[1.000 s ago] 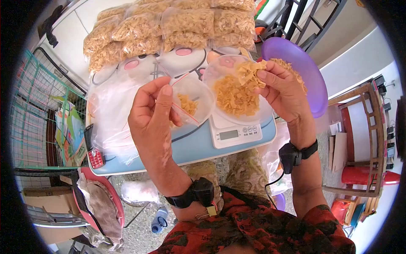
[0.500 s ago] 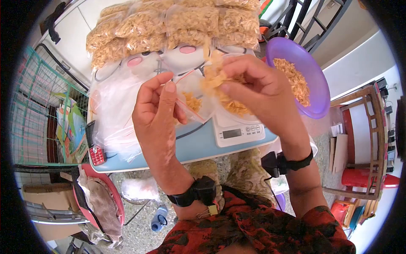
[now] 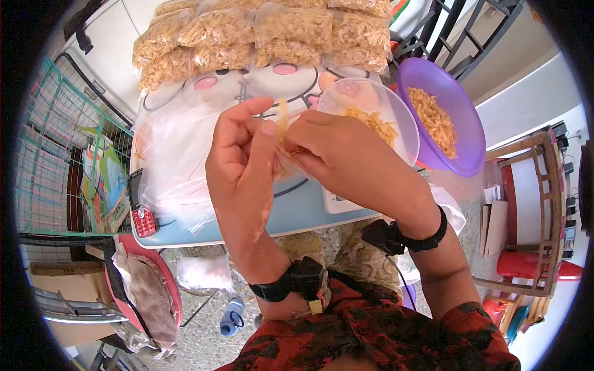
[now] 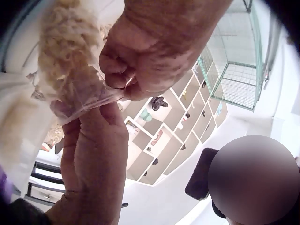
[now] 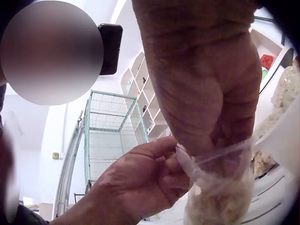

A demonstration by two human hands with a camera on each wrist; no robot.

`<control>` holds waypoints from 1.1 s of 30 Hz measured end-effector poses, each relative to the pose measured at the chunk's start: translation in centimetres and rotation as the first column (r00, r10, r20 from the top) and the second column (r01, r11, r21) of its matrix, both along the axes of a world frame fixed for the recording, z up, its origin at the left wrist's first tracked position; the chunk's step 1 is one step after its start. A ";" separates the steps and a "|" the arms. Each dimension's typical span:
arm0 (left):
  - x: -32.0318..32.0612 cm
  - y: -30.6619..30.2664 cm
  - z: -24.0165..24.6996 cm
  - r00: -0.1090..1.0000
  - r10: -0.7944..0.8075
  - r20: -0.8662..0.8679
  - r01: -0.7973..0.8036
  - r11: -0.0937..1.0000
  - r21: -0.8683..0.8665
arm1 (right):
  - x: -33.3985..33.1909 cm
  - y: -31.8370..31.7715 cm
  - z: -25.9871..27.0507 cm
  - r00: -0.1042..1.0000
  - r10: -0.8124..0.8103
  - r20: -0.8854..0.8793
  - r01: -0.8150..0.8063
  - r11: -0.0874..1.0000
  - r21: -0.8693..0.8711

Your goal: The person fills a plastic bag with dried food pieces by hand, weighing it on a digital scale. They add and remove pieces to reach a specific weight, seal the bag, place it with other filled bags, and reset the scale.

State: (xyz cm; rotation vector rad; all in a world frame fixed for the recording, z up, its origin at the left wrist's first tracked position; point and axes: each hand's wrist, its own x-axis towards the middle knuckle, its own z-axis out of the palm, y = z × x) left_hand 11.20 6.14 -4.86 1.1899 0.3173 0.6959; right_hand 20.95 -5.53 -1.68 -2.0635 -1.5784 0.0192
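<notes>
My left hand (image 3: 241, 157) pinches the edge of a clear zip-lock bag (image 4: 77, 89), holding its mouth spread. Dry yellowish flakes show through the plastic in both wrist views. My right hand (image 3: 356, 157) is at the mouth, its curled fingers inside the bag in the right wrist view, with a yellow strip of flakes (image 3: 282, 116) showing between the hands. Right of them, a clear bowl (image 3: 405, 117) with more flakes sits on a white kitchen scale (image 3: 337, 204), partly hidden by my right forearm.
Several filled bags (image 3: 291, 31) are stacked at the table's far side. Flat plastic bags (image 3: 179, 154) lie on the left, near a red keypad phone (image 3: 143, 221). A purple basin (image 3: 473, 117) of flakes stands at the right. The blue table's front edge (image 3: 185, 242) is close to me.
My right hand has carried a pinch of flakes left from above the bowl to the bag's mouth. My left hand has kept its grip on the bag and shifted slightly right in view.
</notes>
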 end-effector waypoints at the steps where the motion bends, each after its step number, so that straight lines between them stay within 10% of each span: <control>1: -0.1 0.0 -0.1 1.000 -0.002 0.023 0.001 1.000 0.002 | -0.1 0.3 0.1 1.000 -0.005 0.013 0.005 0.999 -0.036; 16: -1.0 1.2 -0.6 0.995 0.059 -0.082 -0.061 0.998 -0.018 | -1.3 0.9 1.0 0.914 -0.218 -0.342 0.221 0.975 -0.033; 33: -1.0 1.3 -0.7 0.997 0.070 -0.039 -0.070 0.998 -0.005 | -1.4 1.5 -1.4 0.990 -0.101 -0.100 0.118 0.975 0.186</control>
